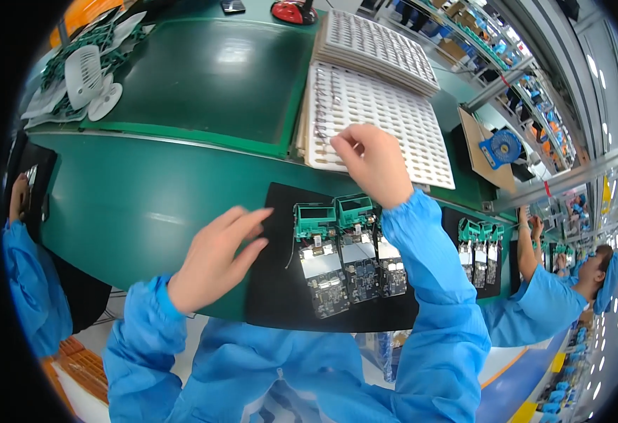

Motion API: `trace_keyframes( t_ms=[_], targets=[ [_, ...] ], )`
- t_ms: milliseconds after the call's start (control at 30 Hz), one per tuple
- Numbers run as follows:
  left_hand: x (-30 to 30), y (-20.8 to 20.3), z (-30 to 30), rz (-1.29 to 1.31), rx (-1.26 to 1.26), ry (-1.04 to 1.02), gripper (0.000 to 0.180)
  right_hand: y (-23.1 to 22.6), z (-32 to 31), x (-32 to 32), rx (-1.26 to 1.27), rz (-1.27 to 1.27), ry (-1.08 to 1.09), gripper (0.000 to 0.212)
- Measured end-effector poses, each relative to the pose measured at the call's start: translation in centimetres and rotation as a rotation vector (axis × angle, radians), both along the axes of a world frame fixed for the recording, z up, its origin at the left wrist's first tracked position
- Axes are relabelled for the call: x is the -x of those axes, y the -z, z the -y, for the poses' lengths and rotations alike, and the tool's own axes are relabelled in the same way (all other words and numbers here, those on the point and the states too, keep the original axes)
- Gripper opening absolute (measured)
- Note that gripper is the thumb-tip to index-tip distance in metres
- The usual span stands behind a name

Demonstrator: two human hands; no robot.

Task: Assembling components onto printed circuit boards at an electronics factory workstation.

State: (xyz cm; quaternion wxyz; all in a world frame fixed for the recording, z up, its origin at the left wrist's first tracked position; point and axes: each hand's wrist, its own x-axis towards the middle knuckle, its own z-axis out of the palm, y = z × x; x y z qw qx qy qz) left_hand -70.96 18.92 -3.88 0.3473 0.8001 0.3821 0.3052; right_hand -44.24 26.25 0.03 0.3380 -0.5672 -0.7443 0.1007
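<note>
My right hand [374, 163] is over the near left part of a white slotted tray [393, 113], thumb and fingertips pinched together. Whatever is between those fingertips is too small to make out. Small wired parts [321, 106] sit in the tray's left columns. My left hand [214, 259] hovers left of the boards with its fingers apart and nothing in it. Several circuit boards [325, 285] lie side by side on a black mat [274, 299]. Green plastic frames [315, 220] are at their far ends, and my right forearm partly covers the rightmost board.
Behind the slotted tray stands a stack of similar trays [376, 46]. A green mat [203, 77] covers the far left bench, beside a heap of white and green parts [83, 81]. A blue fan [503, 148] stands right. Co-workers in blue sit on both sides, with more boards [478, 261] right.
</note>
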Motion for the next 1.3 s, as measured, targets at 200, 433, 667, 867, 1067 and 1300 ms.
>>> trace_keyframes(
  t_ms=[200, 433, 667, 867, 1067, 1300],
  targets=[
    [-3.4, 2.8, -6.9, 0.480, 0.515, 0.055, 0.037, 1.1, -2.4, 3.6, 0.025, 0.408, 0.093, 0.026],
    [-5.4, 4.4, -9.7, 0.607, 0.894, 0.107, 0.025, 2.7, -1.3, 6.1, -0.151, 0.732, 0.114, 0.011],
    [-6.2, 5.7, -9.7, 0.670, 0.904, 0.093, 0.022, 3.9, -1.4, 6.0, -0.225, 0.824, 0.072, 0.011],
    [-6.0, 6.3, -9.3, 0.677, 0.907, 0.103, 0.022, 4.3, -1.2, 4.4, -0.166, 0.393, 0.061, 0.010],
    [-5.7, 6.8, -9.3, 0.654, 0.889, 0.122, 0.022, 4.9, -1.8, 3.5, -0.107, 0.120, -0.008, 0.011],
    [-6.2, 7.0, -9.2, 0.660, 0.881, 0.115, 0.022, 3.9, -0.6, 4.8, -0.192, 0.509, 0.006, 0.012]
  ],
)
